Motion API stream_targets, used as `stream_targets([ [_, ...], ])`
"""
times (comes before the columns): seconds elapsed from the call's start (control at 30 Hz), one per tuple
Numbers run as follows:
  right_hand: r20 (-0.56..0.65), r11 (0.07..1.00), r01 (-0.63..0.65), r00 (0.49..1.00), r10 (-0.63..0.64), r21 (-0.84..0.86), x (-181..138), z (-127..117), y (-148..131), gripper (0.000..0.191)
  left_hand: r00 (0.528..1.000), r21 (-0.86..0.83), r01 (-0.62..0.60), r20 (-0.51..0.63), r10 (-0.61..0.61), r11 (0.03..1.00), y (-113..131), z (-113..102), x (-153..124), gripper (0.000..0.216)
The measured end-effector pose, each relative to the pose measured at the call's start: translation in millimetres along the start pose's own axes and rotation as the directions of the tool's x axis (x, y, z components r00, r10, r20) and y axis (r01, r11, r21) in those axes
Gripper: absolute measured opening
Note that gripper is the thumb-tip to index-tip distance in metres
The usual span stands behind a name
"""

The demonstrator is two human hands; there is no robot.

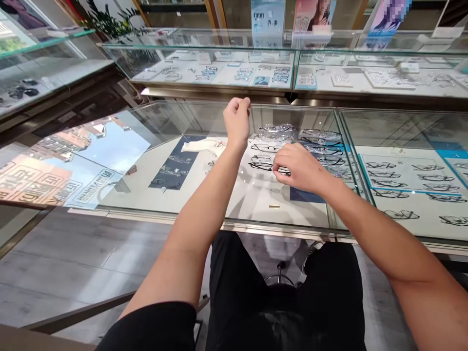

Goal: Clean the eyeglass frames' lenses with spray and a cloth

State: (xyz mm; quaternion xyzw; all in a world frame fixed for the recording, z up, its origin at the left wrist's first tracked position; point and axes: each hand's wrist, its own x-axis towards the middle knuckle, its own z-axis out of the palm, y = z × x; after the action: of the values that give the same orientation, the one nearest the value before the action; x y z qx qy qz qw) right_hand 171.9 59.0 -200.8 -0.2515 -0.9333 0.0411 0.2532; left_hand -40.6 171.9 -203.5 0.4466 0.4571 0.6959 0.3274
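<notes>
My left hand (237, 119) is raised above the display case with its fingers curled into a loose fist; what it holds, if anything, is hidden. My right hand (300, 168) is lower and to the right, over the white display surface (256, 195). Its fingertips pinch a pair of black-framed glasses (283, 170). More glasses lie in rows just beyond it, among them a dark-framed pair (260, 165) to the left of my fingers and clear-framed pairs (276, 129) farther back.
A glass case (413, 180) at the right holds more rows of glasses. Another long glass counter (219, 73) stands behind, with posters on top. A dark blue mat (175, 165) lies at the left in the case. My dark-clothed legs and a stool (280, 278) are below, over a grey floor.
</notes>
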Motion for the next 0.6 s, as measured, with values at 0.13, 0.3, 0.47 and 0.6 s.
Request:
stream_targets([
  [0.13,0.065,0.988,0.015,0.998,-0.006,-0.153,1,5,2,0.020,0.998,0.042,-0.042,0.056,0.039,0.998,2,5,-5,0.057],
  [0.3,0.104,0.991,-0.006,0.994,0.021,-0.136,1,8,4,0.011,0.991,0.026,-0.111,0.076,0.109,0.993,2,9,-9,0.055],
  [0.47,0.054,0.990,-0.092,0.995,0.086,0.111,-2,3,6,0.012,0.990,-0.006,-0.122,0.066,0.122,0.992,-1,7,-6,0.053],
  [0.6,0.054,0.953,-0.125,0.992,0.114,0.277,-3,-6,5,0.027,0.993,-0.027,-0.102,0.053,0.104,0.994,-5,6,-3,0.051],
])
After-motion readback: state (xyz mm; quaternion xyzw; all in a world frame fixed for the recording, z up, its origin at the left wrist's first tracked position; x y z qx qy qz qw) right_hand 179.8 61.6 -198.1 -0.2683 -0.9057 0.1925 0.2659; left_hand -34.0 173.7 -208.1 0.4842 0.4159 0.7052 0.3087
